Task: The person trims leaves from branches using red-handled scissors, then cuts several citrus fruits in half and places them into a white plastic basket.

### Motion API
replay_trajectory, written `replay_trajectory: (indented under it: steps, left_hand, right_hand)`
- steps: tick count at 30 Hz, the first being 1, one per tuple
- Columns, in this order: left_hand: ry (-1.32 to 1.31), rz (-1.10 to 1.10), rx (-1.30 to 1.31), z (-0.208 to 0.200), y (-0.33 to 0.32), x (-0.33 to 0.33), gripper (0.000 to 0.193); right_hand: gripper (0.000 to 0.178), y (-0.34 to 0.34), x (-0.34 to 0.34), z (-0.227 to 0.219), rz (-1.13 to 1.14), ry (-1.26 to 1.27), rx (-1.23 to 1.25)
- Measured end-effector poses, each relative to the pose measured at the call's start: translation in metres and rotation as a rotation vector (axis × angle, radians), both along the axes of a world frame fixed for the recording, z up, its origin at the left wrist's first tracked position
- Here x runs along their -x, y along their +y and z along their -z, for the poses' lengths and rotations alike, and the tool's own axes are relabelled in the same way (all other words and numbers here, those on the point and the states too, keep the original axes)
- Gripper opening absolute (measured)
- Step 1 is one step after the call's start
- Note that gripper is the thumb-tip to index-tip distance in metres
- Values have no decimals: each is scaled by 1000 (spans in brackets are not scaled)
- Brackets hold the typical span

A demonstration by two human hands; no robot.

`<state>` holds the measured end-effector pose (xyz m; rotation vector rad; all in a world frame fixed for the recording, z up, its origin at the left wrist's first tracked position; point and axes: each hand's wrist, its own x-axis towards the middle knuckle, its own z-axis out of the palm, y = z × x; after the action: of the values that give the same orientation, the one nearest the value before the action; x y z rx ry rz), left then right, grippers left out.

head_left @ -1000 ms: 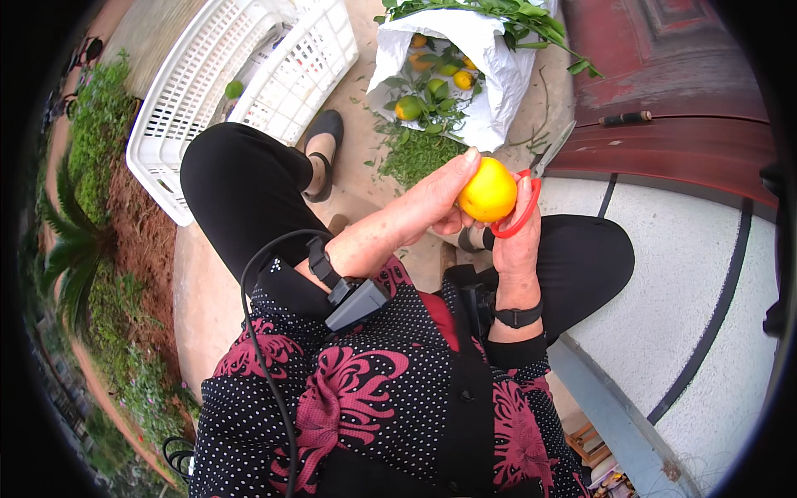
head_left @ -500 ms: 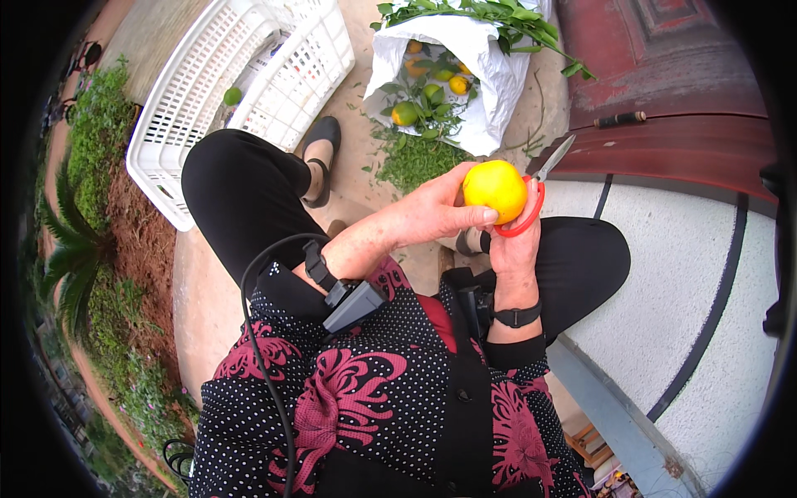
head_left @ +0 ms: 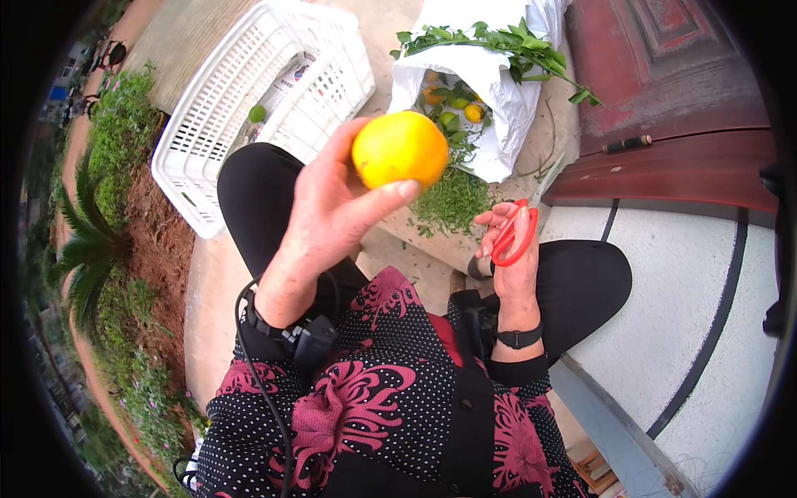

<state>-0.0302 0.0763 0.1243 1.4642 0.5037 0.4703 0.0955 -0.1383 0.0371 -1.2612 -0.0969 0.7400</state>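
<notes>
My left hand [head_left: 322,206] is raised in front of me, its fingers and thumb wrapped round a bright yellow-orange citrus fruit [head_left: 400,149]. No stem or leaf shows on the side of the fruit facing me. Above my right knee, my right hand [head_left: 518,278] holds red-handled scissors [head_left: 529,238], with the handle loops around its fingers and palm. Their blades point away from me and are hard to make out against the floor and door. Beyond the hands lies an open white sack [head_left: 519,137] with green and orange citrus fruits and leafy twigs inside.
A white slatted plastic basket [head_left: 184,178] stands at the far left, with a green fruit [head_left: 257,114] and printed paper in it. Cut leaves [head_left: 452,202] lie heaped before the sack. A leafy branch [head_left: 531,51] rests across the sack. A dark red door [head_left: 664,91] borders the right.
My left hand has moved the citrus fruit left and up toward me, away from my right hand. The right hand stays near the knee with the scissors, its fingers now loosened. The view has shifted slightly.
</notes>
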Motion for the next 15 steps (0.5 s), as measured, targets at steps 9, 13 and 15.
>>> replay_trajectory:
  steps: [9, 13, 15]
  left_hand:
    - [781, -714, -1134, -7, 128, 76, 69]
    - [1280, -576, -1026, 39, 161, 80, 50]
    - [1336, -515, -986, 52, 162, 76, 47]
  right_hand:
    - [43, 2, 3, 2, -10, -29, -9]
    - [39, 4, 3, 7, -39, -76, 52]
    - [38, 5, 4, 10, -43, -75, 92]
